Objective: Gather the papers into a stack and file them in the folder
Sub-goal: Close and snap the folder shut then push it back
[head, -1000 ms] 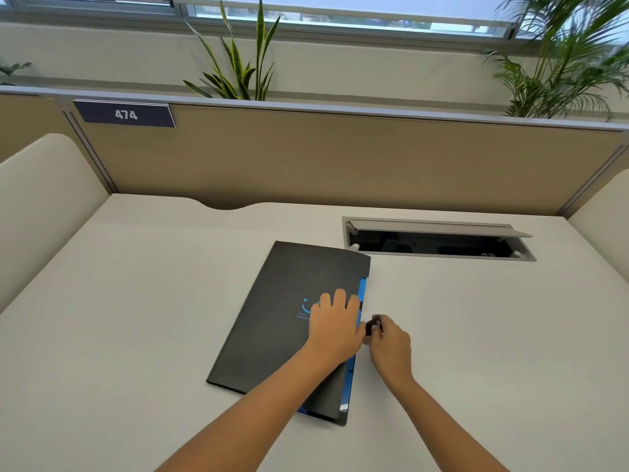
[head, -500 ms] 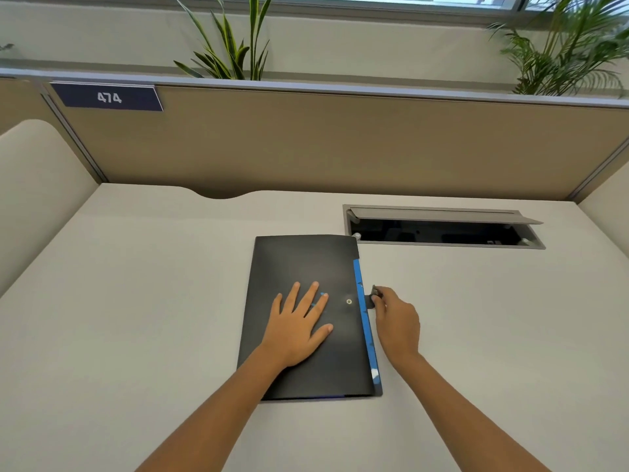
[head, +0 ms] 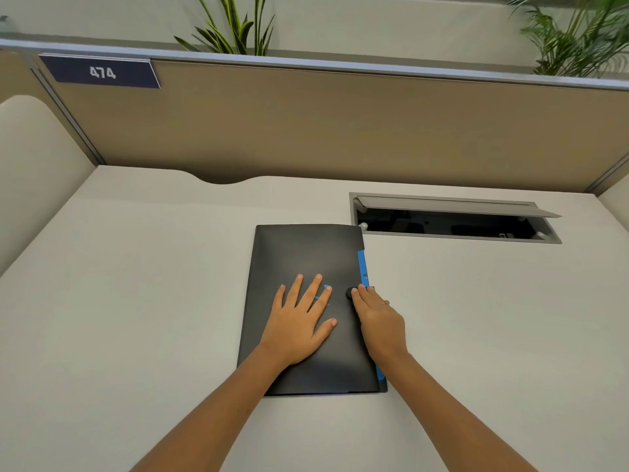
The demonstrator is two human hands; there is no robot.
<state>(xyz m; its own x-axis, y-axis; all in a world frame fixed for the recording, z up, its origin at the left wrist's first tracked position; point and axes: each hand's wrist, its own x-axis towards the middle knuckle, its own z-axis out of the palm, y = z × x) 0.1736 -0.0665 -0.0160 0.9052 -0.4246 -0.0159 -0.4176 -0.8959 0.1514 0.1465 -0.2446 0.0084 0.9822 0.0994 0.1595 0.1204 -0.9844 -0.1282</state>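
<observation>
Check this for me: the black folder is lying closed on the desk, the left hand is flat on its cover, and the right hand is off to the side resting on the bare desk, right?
Not quite. In the head view the right hand is on the black folder, fingertips at the round snap button near its right edge. The left hand does lie flat on the closed cover, on the desk.

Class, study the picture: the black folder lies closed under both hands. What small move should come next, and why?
Probably press the snap button down with the right hand to fasten it. The left hand lies flat, steadying the black folder, the right fingertips already rest on the button, and no loose papers show on the desk.
</observation>
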